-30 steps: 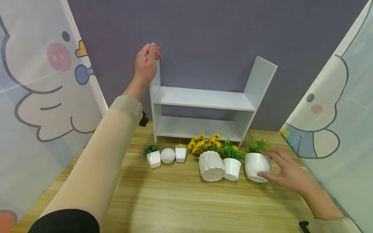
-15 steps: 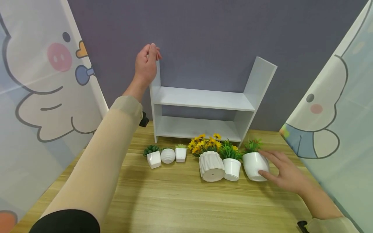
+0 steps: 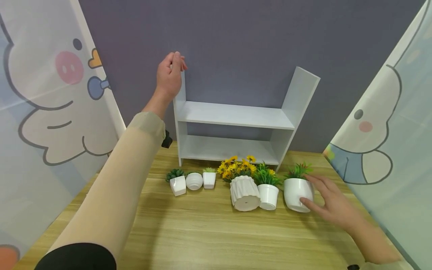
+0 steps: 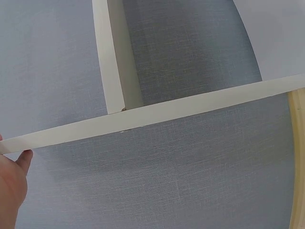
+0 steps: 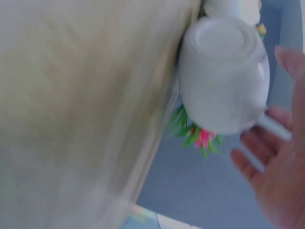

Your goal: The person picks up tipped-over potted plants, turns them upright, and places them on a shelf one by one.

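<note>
"Left hand (image 3: pixel 170 75)?"
"Gripped the shelf (image 3: pixel 236 114) at its top left, probably to steady it."
"Right hand (image 3: pixel 334 204)?"
"Curved loosely at the end pot (image 3: pixel 297 195), not closed; fingertip contact couldn't be told."
"Pot's place?"
"On the table (image 3: pixel 209 240), near the next pot (image 3: pixel 268 197), lying on its side. Round body might have rolled, perhaps why the hand stood there."

- A plain dark-grey wall (image 3: pixel 236 45) rises behind the left fingers (image 3: pixel 176 62).
- A pale, cartoon-printed panel (image 3: pixel 37 93) stands left of them.
- Another cartoon panel (image 3: pixel 378 123) stands right of the right fingers (image 3: pixel 318 183).
- A wood-grain bench (image 3: pixel 216 240) spreads below both, softly shadowed beneath the left fingers.
</note>
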Action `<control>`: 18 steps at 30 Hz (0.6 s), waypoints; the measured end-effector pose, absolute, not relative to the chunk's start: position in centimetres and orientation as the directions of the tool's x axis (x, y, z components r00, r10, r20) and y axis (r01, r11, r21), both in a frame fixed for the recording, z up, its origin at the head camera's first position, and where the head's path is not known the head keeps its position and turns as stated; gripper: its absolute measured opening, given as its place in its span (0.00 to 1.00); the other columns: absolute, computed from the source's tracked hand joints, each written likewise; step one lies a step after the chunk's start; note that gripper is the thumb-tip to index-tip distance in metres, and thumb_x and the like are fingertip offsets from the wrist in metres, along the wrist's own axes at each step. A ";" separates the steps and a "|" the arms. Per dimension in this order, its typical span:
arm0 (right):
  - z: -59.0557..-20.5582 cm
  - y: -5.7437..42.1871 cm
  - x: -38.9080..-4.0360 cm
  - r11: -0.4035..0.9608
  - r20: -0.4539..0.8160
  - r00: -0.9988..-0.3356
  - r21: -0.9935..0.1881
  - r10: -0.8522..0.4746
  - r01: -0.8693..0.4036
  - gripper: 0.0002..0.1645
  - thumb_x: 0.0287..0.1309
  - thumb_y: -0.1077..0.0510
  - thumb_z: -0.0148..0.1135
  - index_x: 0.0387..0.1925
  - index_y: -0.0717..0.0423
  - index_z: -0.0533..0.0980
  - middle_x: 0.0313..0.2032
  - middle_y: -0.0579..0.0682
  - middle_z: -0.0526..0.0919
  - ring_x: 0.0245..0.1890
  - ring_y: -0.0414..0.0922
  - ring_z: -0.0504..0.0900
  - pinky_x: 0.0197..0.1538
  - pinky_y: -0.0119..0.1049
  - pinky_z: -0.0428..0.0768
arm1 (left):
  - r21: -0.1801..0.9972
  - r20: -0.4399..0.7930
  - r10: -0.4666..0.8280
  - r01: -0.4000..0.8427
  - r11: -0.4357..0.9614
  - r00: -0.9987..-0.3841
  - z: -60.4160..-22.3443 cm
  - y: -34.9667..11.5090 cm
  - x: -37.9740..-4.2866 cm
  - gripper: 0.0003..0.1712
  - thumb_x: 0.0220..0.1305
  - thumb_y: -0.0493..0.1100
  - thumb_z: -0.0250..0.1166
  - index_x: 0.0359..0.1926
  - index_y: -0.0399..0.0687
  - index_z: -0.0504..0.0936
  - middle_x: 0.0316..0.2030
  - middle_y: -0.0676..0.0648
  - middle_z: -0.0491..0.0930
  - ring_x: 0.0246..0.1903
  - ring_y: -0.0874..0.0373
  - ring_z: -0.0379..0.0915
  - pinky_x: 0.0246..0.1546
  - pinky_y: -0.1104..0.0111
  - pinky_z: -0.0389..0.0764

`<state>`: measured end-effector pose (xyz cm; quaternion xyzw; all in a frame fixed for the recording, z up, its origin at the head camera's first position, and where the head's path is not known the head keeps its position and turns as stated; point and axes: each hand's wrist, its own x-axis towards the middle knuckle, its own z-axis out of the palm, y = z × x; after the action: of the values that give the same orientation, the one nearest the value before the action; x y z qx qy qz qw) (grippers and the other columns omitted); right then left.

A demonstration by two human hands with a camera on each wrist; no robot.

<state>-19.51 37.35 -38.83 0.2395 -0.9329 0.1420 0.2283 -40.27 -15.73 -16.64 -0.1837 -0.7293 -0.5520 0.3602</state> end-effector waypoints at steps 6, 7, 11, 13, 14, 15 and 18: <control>-38.9 36.3 -18.3 0.881 0.293 -0.943 -0.391 -0.155 -0.266 0.61 0.69 0.42 0.76 0.80 0.76 0.53 0.70 0.82 0.62 0.61 0.79 0.75 0.54 0.77 0.79 | 0.662 0.739 -0.126 0.679 0.317 -0.662 -16.5 -15.7 -40.3 0.23 0.89 0.53 0.47 0.29 0.58 0.70 0.38 0.59 0.78 0.69 0.60 0.76 0.69 0.71 0.72; -39.0 36.1 -18.3 0.874 0.255 -0.958 -0.425 -0.133 -0.234 0.62 0.71 0.42 0.74 0.80 0.79 0.50 0.70 0.84 0.60 0.59 0.79 0.76 0.53 0.74 0.81 | 0.660 0.741 -0.126 0.681 0.316 -0.660 -16.4 -15.7 -40.4 0.23 0.89 0.53 0.47 0.29 0.58 0.70 0.38 0.59 0.78 0.69 0.60 0.76 0.69 0.71 0.72; -39.5 35.3 -18.5 0.827 0.127 -0.987 -0.542 -0.097 -0.151 0.62 0.77 0.44 0.68 0.79 0.84 0.41 0.67 0.87 0.57 0.54 0.74 0.82 0.47 0.54 0.89 | 0.661 0.741 -0.133 0.680 0.316 -0.658 -16.4 -15.9 -40.4 0.23 0.89 0.52 0.47 0.29 0.59 0.70 0.37 0.60 0.78 0.68 0.59 0.77 0.69 0.71 0.72; -39.7 35.0 -18.7 0.800 0.088 -0.991 -0.585 -0.101 -0.133 0.61 0.79 0.46 0.66 0.79 0.83 0.39 0.67 0.87 0.55 0.53 0.71 0.84 0.43 0.45 0.88 | 0.659 0.744 -0.136 0.683 0.316 -0.654 -16.4 -16.0 -40.5 0.23 0.89 0.52 0.48 0.29 0.59 0.70 0.37 0.60 0.78 0.68 0.59 0.77 0.68 0.71 0.72; -39.8 34.8 -18.8 0.789 0.078 -0.992 -0.601 -0.102 -0.128 0.60 0.80 0.47 0.65 0.80 0.82 0.39 0.66 0.87 0.55 0.52 0.69 0.84 0.42 0.42 0.88 | 0.658 0.744 -0.136 0.683 0.316 -0.654 -16.5 -16.1 -40.6 0.23 0.89 0.52 0.48 0.29 0.59 0.70 0.37 0.60 0.78 0.68 0.59 0.77 0.68 0.71 0.72; -39.9 34.7 -18.9 0.781 0.072 -0.992 -0.612 -0.103 -0.126 0.59 0.80 0.48 0.65 0.80 0.82 0.39 0.66 0.87 0.55 0.52 0.68 0.84 0.41 0.40 0.87 | 0.657 0.745 -0.136 0.685 0.315 -0.653 -16.5 -16.1 -40.6 0.23 0.89 0.52 0.48 0.29 0.59 0.70 0.37 0.60 0.78 0.68 0.58 0.77 0.68 0.71 0.72; -40.0 34.6 -19.2 0.753 0.050 -0.992 -0.647 -0.112 -0.118 0.58 0.82 0.48 0.62 0.79 0.83 0.37 0.66 0.87 0.54 0.55 0.72 0.83 0.43 0.40 0.88 | 0.654 0.749 -0.136 0.692 0.305 -0.648 -16.6 -16.2 -40.7 0.23 0.89 0.51 0.48 0.28 0.58 0.70 0.36 0.60 0.78 0.68 0.57 0.77 0.68 0.71 0.73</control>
<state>-19.17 34.60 -39.97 0.0613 -0.9363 0.3458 0.0043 -40.71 -16.19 -16.60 -0.1939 -0.7171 -0.5568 0.3717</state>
